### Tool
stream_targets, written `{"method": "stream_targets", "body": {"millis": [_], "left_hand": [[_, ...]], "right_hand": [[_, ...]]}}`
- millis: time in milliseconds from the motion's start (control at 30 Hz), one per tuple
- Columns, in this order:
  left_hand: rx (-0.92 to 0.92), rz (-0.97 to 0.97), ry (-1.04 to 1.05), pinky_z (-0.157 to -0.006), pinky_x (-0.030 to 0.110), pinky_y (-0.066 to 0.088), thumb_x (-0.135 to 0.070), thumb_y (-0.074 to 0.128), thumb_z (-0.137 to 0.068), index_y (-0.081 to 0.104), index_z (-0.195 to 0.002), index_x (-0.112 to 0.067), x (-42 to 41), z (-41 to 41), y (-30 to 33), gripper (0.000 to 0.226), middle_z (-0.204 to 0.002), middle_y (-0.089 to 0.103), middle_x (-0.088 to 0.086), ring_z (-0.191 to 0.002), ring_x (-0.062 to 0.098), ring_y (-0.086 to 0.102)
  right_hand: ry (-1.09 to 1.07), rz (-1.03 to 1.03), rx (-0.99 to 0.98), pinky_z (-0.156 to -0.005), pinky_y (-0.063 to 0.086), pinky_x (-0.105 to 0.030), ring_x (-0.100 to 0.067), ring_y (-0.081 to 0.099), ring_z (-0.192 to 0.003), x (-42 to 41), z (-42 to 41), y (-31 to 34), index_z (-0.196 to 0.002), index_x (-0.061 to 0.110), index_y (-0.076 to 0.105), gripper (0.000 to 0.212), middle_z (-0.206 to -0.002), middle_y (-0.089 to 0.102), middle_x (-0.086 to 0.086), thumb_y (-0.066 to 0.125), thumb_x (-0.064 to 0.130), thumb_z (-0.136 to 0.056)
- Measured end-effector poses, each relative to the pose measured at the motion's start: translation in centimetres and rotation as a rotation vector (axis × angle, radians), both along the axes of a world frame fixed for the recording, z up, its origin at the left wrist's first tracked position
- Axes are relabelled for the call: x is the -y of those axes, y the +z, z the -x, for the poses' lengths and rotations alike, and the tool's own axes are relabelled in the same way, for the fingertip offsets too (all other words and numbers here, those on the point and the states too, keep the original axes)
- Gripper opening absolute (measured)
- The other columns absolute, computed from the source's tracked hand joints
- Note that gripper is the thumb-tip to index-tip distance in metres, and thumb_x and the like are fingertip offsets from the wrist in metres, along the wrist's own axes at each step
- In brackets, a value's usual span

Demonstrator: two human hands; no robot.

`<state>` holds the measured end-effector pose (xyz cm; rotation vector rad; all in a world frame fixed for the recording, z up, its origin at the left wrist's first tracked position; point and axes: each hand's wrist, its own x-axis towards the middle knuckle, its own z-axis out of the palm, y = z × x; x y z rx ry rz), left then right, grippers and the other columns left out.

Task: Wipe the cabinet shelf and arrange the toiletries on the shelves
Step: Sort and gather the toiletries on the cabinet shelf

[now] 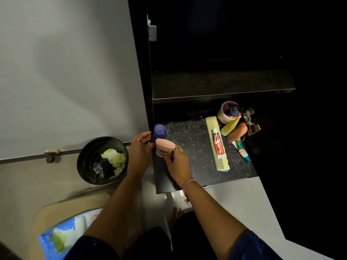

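A dark open cabinet (216, 44) fills the upper right of the frame, its white door (65, 72) swung wide across the upper left. Inside, a bare dark upper shelf (221, 85) sits above a speckled lower shelf (189, 145) at centre.

Left of centre on the floor stands a black waste bin (102, 160) holding crumpled yellow wipes. A blue wipes packet (62, 235) lies at the lower left.

Along the right side of the lower shelf lie a pale yellow comb (217, 145) with a red tube (218, 145) on top, a round tub (229, 111), a yellow bottle (230, 126), an orange bottle (237, 132) and a small teal-capped tube (243, 150).

At the shelf's left front corner, both arms reach up from the bottom of the frame. The left hand (139, 147) is curled around a purple bottle (159, 133), standing upright against the cabinet's left wall. The right hand (176, 162) grips a pink tub (164, 148) from below, fingers closed on its body. The tub touches the purple bottle, just in front of it. Both look set to be placed upright here, well apart from the items on the right.
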<state>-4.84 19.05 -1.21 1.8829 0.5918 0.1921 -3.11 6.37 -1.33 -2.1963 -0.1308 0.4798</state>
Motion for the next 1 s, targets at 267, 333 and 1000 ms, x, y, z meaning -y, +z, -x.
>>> {"method": "stream_targets", "body": {"millis": [267, 333, 1000], "left_hand": [[-0.064, 0.084, 0.121, -0.073, 0.002, 0.043, -0.006, 0.061, -0.087, 0.049, -0.124, -0.009, 0.3, 1.3, -0.8, 0.039, -0.108, 0.058, -0.003, -0.093, 0.006, 0.057], [-0.088, 0.098, 0.22, -0.077, 0.01, 0.045, -0.007, 0.06, -0.087, 0.052, -0.119, -0.007, 1.0, 2.6, -0.8, 0.033, -0.103, 0.062, 0.005, -0.086, 0.011, 0.059], [-0.479, 0.302, -0.004, -0.083, 0.028, 0.047, -0.005, 0.048, -0.092, 0.06, -0.116, -0.002, 21.5, -3.6, -0.9, 0.026, -0.111, 0.066, 0.014, -0.103, 0.024, 0.062]], "right_hand": [[-0.043, 0.011, -0.019, -0.108, 0.039, -0.03, -0.021, 0.051, -0.122, 2.1, -0.5, -0.3, -0.13, 0.012, 0.051, 0.042, -0.132, 0.052, -0.007, 0.054, 0.001, -0.089], [-0.197, 0.029, 0.038, -0.105, 0.037, -0.024, -0.019, 0.053, -0.117, 4.2, -0.6, 0.0, -0.125, 0.011, 0.055, 0.038, -0.127, 0.055, -0.007, 0.053, 0.0, -0.088], [-0.621, 0.175, -0.226, -0.092, 0.05, -0.041, -0.023, 0.061, -0.102, 14.4, -7.3, -4.1, -0.113, 0.014, 0.06, 0.038, -0.107, 0.065, -0.006, 0.072, 0.028, -0.08]]}}
